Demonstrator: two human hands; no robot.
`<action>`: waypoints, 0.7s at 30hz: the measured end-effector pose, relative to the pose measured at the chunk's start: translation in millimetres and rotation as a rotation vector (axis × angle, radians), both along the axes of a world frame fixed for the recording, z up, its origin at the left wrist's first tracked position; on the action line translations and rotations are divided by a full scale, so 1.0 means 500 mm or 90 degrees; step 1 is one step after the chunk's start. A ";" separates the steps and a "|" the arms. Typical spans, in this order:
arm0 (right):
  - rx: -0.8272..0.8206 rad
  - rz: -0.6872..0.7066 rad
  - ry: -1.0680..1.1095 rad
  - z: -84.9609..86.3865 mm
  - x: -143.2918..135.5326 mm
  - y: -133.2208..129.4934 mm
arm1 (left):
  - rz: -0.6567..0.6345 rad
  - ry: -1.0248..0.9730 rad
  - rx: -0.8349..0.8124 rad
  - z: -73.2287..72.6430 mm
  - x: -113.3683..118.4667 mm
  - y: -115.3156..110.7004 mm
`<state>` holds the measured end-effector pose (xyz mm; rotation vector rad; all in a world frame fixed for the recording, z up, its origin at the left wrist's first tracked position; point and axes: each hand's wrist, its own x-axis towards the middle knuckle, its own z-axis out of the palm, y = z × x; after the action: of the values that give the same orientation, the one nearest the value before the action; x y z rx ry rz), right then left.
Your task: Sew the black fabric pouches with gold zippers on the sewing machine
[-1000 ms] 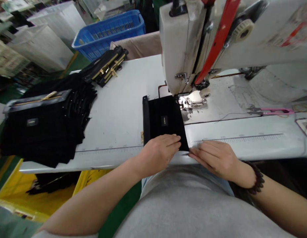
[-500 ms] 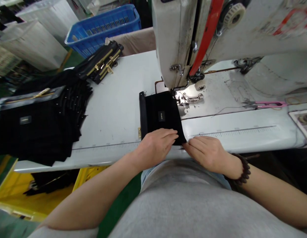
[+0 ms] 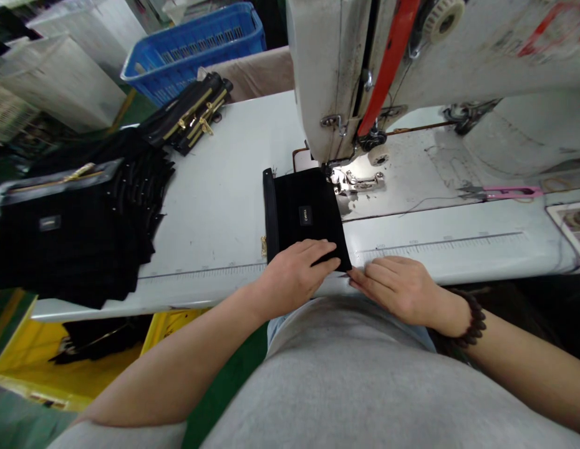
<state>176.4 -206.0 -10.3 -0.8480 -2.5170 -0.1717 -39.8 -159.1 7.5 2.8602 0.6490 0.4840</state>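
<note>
A flat black fabric pouch with a small label lies on the sewing machine's bed. Its far right edge is at the presser foot, and a dark zipper band runs down its left side. My left hand rests on the pouch's near part, fingers stretched out with small gaps between them. At the near right corner, the fingertips of my right hand are pinched together on the pouch's edge, its other fingers curled. What lies under the pouch is hidden.
The sewing machine head rises behind the pouch. Pink-handled thread snips lie to the right. Stacked black pouches and zippered pieces sit left. A blue basket stands behind, a yellow bin below.
My right hand has shifted slightly right at the pouch's corner. The fingers of my left hand have spread a little. The pouch stays almost in the same place.
</note>
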 end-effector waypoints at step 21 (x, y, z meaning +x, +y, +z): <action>-0.057 -0.026 -0.060 0.021 0.003 0.024 | -0.008 0.035 0.009 -0.004 0.000 0.022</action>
<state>177.7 -194.1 0.1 -0.9474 -2.6135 -0.1166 -39.8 -148.0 5.5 2.8983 0.6392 0.4113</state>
